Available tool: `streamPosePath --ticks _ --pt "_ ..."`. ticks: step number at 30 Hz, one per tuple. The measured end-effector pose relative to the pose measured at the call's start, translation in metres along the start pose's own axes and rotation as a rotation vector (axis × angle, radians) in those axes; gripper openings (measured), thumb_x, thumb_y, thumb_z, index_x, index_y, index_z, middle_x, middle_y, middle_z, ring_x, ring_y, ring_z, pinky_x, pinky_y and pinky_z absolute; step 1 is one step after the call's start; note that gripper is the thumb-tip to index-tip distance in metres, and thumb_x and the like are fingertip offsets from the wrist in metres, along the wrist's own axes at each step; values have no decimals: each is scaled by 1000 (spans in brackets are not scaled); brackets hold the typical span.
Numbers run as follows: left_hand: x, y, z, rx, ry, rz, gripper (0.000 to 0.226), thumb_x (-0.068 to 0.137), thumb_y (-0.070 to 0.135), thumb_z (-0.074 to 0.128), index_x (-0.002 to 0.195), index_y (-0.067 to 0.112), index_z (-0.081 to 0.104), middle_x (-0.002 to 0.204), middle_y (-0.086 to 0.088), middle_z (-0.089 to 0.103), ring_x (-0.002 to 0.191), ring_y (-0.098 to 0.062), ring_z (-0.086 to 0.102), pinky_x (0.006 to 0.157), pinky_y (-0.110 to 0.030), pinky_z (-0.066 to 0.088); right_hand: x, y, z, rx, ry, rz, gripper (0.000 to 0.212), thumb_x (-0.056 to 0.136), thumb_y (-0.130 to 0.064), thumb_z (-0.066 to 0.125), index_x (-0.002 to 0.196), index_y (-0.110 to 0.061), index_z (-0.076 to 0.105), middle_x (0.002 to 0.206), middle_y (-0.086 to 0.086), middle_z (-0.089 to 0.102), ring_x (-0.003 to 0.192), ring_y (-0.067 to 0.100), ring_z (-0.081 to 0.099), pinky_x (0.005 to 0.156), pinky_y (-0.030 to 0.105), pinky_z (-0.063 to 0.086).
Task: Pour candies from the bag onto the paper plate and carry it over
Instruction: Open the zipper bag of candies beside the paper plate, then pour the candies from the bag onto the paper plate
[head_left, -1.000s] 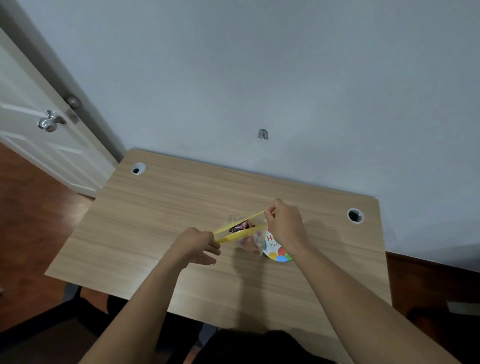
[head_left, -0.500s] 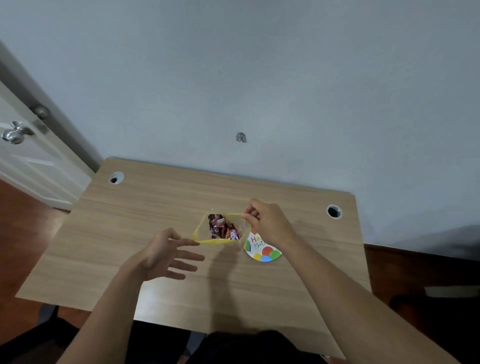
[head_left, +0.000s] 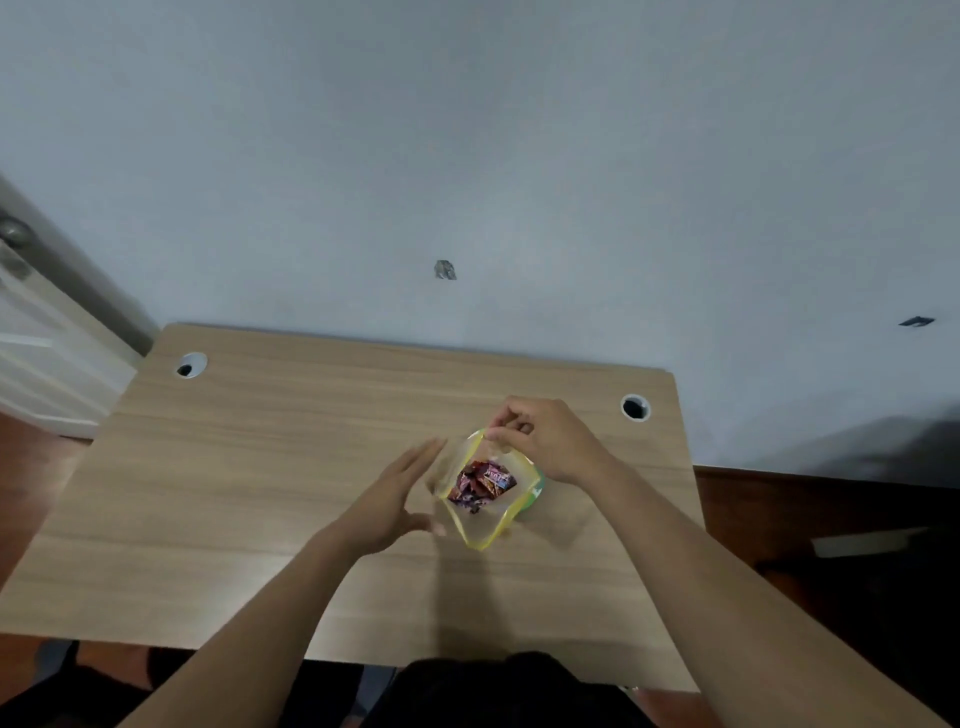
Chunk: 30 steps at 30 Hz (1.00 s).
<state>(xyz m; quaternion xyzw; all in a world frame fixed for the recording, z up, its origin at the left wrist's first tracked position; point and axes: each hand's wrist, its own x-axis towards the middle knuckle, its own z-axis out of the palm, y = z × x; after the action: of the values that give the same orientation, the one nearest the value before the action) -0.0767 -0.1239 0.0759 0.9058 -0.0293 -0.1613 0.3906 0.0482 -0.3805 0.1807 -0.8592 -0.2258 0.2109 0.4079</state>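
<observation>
A clear plastic bag (head_left: 480, 525) with a yellow rim is held open above the wooden table, its mouth facing me. Wrapped candies (head_left: 480, 483) in red and purple show inside it. My right hand (head_left: 550, 441) pinches the far edge of the bag's rim. My left hand (head_left: 395, 499) is beside the bag's left side with fingers spread, holding nothing. The paper plate (head_left: 537, 491) lies under the bag; only a thin green and blue sliver of it peeks out at the bag's right edge.
The wooden table (head_left: 260, 467) stands against a pale wall. It has two round cable holes, one far left (head_left: 189, 365) and one far right (head_left: 635, 407). A white door is at the left edge. Dark floor lies to the right.
My left hand let go of the bag's rim and opened. The bag's mouth went from a flat slit to wide open. The bag moved over the plate, covering most of it.
</observation>
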Motion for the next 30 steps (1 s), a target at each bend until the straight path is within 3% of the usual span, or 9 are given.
streamPosePath --ticks 3,6,11,15,18,20,25,28,30 --pt "13 16 14 -34 3 139 69 99 40 71 162 31 44 169 19 38 160 -5 31 127 -23 29 -4 8 -3 33 47 43 10 92 -29 84 93 -20 80 85 -1 82 79 13 79 81 33 60" --pt "18 35 19 -62 72 134 28 111 29 52 126 20 74 132 12 73 123 -2 67 109 -32 54 -6 20 -6 137 104 132 13 93 -28 84 97 -17 81 89 0 84 84 17 81 83 33 61" --pt "10 72 9 -248 60 45 43 114 30 43 104 60 71 120 31 75 100 2 73 89 -16 55 -17 33 -11 550 265 329 35 107 -34 64 112 -3 81 107 4 85 100 12 81 90 24 55" --pt "10 80 8 -417 73 -53 41 110 47 37 94 56 74 88 22 79 80 3 71 80 -23 54 -34 51 -4 826 246 539 67 106 -67 44 119 -14 82 119 8 83 106 19 75 85 34 52" --pt "17 76 13 -544 56 -64 42 113 45 33 112 46 75 91 1 82 81 -14 74 79 -35 59 -47 64 12 1027 183 580 83 100 -81 29 128 -17 75 126 15 79 113 27 73 105 46 48" --pt "22 73 17 -588 13 -59 44 115 44 30 138 40 67 114 -5 81 105 -18 76 97 -37 59 -53 72 26 992 71 585 99 92 -91 26 143 -17 67 136 15 75 129 33 70 117 55 47" --pt "41 69 36 -549 13 -158 50 111 58 34 156 43 52 144 6 70 131 -12 66 122 -42 45 -61 75 50 649 -64 578 85 91 -94 29 146 -39 63 156 -1 61 145 24 56 126 53 37" --pt "48 72 53 -586 58 -199 46 112 52 39 150 35 57 130 9 76 117 -13 72 104 -34 55 -63 75 59 542 22 517 47 110 -61 37 133 -32 67 123 -24 69 132 9 58 109 22 41" --pt "54 65 66 -606 56 -279 41 110 54 43 142 34 58 118 7 81 108 -19 78 93 -34 60 -63 84 67 498 54 528 42 112 -57 41 125 -30 71 114 -23 73 126 6 64 108 25 42"
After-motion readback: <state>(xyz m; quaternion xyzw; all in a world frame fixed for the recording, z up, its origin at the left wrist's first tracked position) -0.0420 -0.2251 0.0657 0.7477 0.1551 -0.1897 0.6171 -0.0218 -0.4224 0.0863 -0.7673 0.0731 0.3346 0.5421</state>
